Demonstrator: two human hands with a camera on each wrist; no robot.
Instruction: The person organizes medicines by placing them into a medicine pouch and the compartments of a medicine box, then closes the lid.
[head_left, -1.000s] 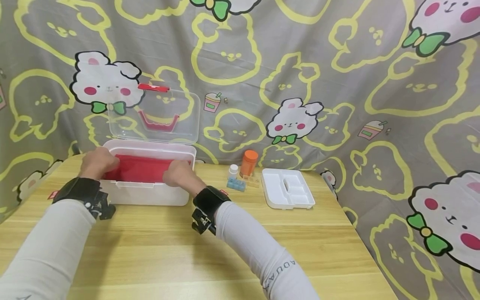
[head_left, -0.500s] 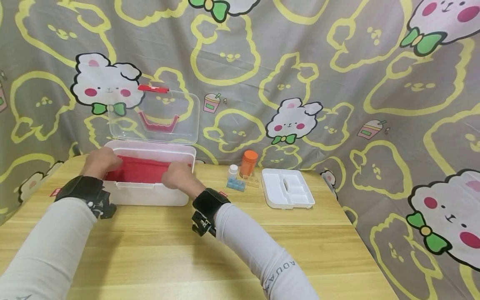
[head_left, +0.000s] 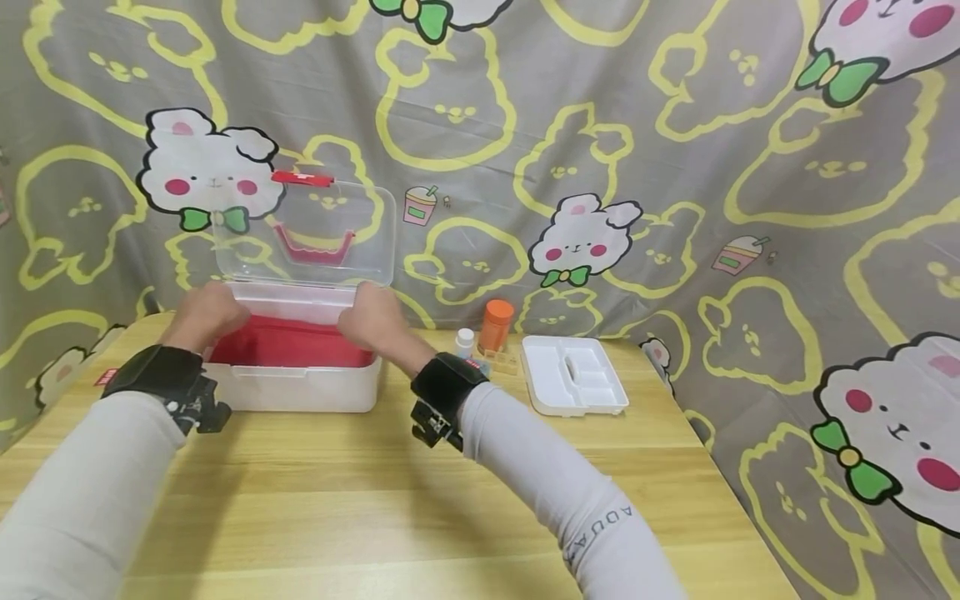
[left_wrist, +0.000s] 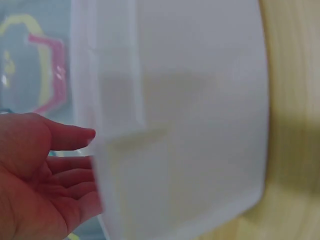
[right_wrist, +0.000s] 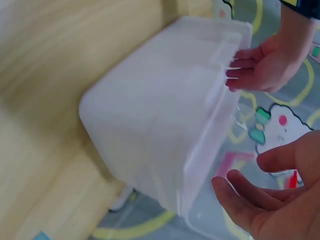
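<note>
A white storage box [head_left: 300, 390] stands on the table with its clear lid [head_left: 360, 233] raised, and a red cloth-like item [head_left: 292, 342] lies inside. My left hand [head_left: 210, 315] is over the box's left end. In the left wrist view, the left hand [left_wrist: 42, 175] has thumb and fingers apart, with the fingertips right at the rim. Above the right end is my right hand [head_left: 375, 321]. The right wrist view shows the right hand [right_wrist: 275, 190] with loosely bent fingers and nothing between them, apart from the box wall. The red item is hidden in both wrist views.
Right of the box stand an orange-capped bottle [head_left: 495, 327] and a small white-capped bottle [head_left: 464, 340], beside a small yellowish translucent piece [head_left: 501, 362]. A white compartment tray [head_left: 543, 379] lies farther right. A patterned curtain [head_left: 465, 100] hangs behind the table.
My right hand has come up and slightly right, away from the red item at the box's right end. The left hand has risen slightly. The box and tray stay put.
</note>
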